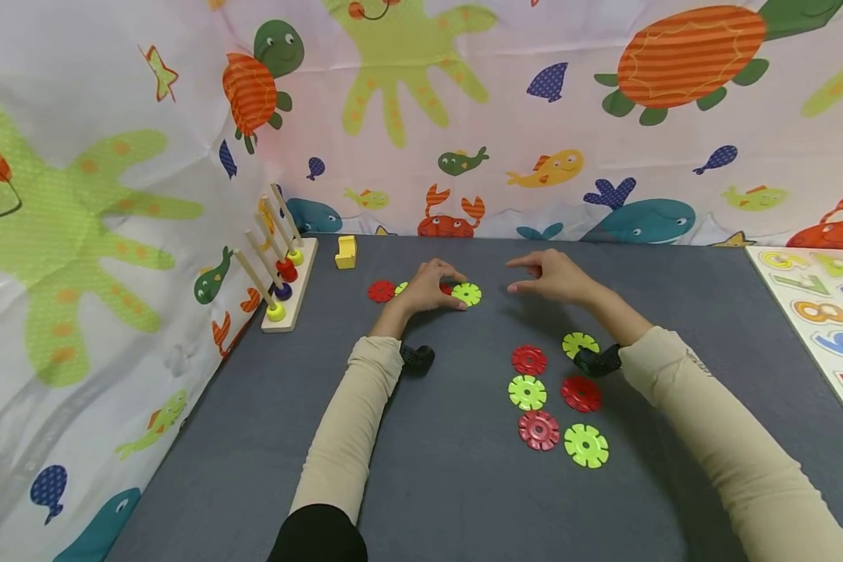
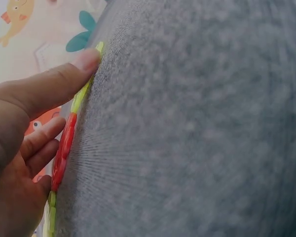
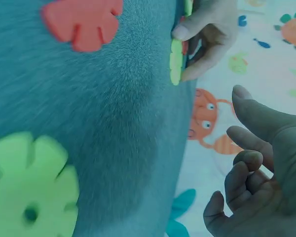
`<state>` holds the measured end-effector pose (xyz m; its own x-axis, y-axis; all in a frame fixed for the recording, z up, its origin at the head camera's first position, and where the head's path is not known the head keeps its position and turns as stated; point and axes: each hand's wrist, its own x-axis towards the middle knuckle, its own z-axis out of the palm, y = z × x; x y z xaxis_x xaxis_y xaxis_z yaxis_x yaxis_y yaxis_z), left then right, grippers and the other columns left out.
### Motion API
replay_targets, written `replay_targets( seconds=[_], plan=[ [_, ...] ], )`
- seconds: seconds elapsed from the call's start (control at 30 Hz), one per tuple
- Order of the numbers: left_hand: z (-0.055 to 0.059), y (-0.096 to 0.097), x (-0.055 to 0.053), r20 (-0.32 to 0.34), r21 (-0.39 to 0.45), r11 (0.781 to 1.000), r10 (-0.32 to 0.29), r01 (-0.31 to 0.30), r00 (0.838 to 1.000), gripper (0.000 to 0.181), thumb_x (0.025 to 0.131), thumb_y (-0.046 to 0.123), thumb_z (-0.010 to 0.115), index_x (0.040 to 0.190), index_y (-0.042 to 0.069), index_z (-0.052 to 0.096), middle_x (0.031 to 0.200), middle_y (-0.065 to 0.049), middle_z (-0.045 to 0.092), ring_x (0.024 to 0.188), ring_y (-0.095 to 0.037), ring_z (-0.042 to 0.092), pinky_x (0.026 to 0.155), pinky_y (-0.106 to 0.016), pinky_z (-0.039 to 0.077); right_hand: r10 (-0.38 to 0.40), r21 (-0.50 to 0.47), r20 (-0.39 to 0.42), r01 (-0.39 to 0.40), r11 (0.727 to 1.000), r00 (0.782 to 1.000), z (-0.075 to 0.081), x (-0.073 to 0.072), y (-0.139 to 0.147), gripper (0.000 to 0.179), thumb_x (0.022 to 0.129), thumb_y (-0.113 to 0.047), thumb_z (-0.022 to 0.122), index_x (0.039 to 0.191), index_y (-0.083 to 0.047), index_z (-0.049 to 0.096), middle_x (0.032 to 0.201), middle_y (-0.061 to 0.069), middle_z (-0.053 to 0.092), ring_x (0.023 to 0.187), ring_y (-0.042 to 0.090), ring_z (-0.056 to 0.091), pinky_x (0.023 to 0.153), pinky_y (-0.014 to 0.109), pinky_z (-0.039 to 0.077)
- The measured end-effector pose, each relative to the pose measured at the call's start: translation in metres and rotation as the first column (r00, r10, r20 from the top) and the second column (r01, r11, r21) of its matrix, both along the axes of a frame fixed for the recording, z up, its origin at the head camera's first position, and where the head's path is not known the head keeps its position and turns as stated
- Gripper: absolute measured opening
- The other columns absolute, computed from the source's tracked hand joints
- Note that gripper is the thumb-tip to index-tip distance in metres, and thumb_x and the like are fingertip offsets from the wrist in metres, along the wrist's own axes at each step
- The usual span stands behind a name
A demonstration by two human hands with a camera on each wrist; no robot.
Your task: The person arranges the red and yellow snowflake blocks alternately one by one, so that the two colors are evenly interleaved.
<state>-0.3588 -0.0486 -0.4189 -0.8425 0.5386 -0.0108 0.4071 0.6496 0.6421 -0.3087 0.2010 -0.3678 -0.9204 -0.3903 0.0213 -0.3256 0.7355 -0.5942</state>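
My left hand [image 1: 425, 289] pinches a notched yellow-green plastic disc [image 1: 467, 294] by its edges, thumb on the near side and a finger on the far side. That disc lies at the right end of a row of red and yellow-green discs, partly hidden under the hand. In the left wrist view a red disc [image 2: 65, 148] adjoins it. To the right, my right hand [image 1: 551, 275] hovers over the table with nothing in it, its thumb and index finger extended and the other fingers loosely bent in the right wrist view.
Nearer me lie several loose discs, among them a red disc [image 1: 529, 361] and a yellow-green disc [image 1: 586, 446]. A wooden peg stand [image 1: 289, 308] with coloured beads stands at left, beside a small yellow block [image 1: 346, 252]. A number puzzle board [image 1: 808, 312] lies at right.
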Motion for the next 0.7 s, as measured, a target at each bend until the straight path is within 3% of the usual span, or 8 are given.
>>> replay_targets(
  seconds=[0.13, 0.23, 0.4, 0.5, 0.7],
  plan=[
    [-0.001, -0.001, 0.0, -0.001, -0.007, 1.0, -0.02, 0.02, 1.0, 0.047, 0.073, 0.026, 0.078, 0.116, 0.014, 0.064, 0.128, -0.009, 0.043, 0.122, -0.025, 0.033, 0.102, -0.04, 0.031, 0.056, 0.012, 0.022, -0.056, 0.998, 0.998, 0.005, 0.02, 0.017, 0.053, 0.08, -0.031, 0.071, 0.125, -0.006, 0.058, 0.06, 0.0, 0.031, 0.053, 0.012, 0.028, 0.054, 0.028, 0.027],
    [-0.001, -0.001, 0.001, 0.007, -0.001, 1.0, -0.018, 0.018, 1.0, 0.048, 0.073, 0.027, 0.078, 0.116, 0.014, 0.064, 0.13, -0.009, 0.041, 0.124, -0.026, 0.031, 0.102, -0.041, 0.03, 0.142, 0.02, 0.024, -0.142, 0.99, 0.99, 0.005, 0.037, 0.027, 0.052, 0.078, -0.03, 0.072, 0.124, -0.009, 0.059, 0.064, 0.0, 0.033, 0.055, 0.011, 0.03, 0.055, 0.027, 0.029],
    [0.001, -0.001, 0.001, 0.023, 0.004, 1.0, -0.004, 0.004, 1.0, 0.046, 0.073, 0.027, 0.078, 0.116, 0.015, 0.064, 0.132, -0.009, 0.04, 0.124, -0.025, 0.03, 0.103, -0.042, 0.03, 0.34, 0.036, 0.068, -0.343, 0.939, 0.938, -0.008, 0.057, 0.037, 0.052, 0.076, -0.024, 0.075, 0.123, -0.009, 0.06, 0.069, 0.003, 0.036, 0.06, 0.01, 0.033, 0.057, 0.025, 0.029],
    [0.002, -0.002, 0.001, 0.019, 0.006, 1.0, 0.006, -0.006, 1.0, 0.046, 0.073, 0.026, 0.078, 0.115, 0.015, 0.064, 0.131, -0.009, 0.04, 0.124, -0.025, 0.03, 0.102, -0.042, 0.031, 0.4, 0.043, 0.11, -0.407, 0.913, 0.91, -0.014, 0.061, 0.036, 0.054, 0.075, -0.024, 0.075, 0.125, -0.01, 0.059, 0.07, 0.006, 0.037, 0.063, 0.01, 0.034, 0.058, 0.024, 0.029],
    [0.0, 0.0, 0.001, 0.012, 0.008, 1.0, 0.008, -0.008, 1.0, 0.046, 0.072, 0.026, 0.079, 0.114, 0.015, 0.065, 0.129, -0.01, 0.041, 0.122, -0.026, 0.032, 0.102, -0.042, 0.031, 0.428, 0.083, 0.159, -0.445, 0.892, 0.889, -0.019, 0.06, 0.031, 0.056, 0.074, -0.023, 0.075, 0.127, -0.016, 0.057, 0.077, 0.007, 0.044, 0.071, 0.014, 0.037, 0.062, 0.024, 0.03]
  ],
)
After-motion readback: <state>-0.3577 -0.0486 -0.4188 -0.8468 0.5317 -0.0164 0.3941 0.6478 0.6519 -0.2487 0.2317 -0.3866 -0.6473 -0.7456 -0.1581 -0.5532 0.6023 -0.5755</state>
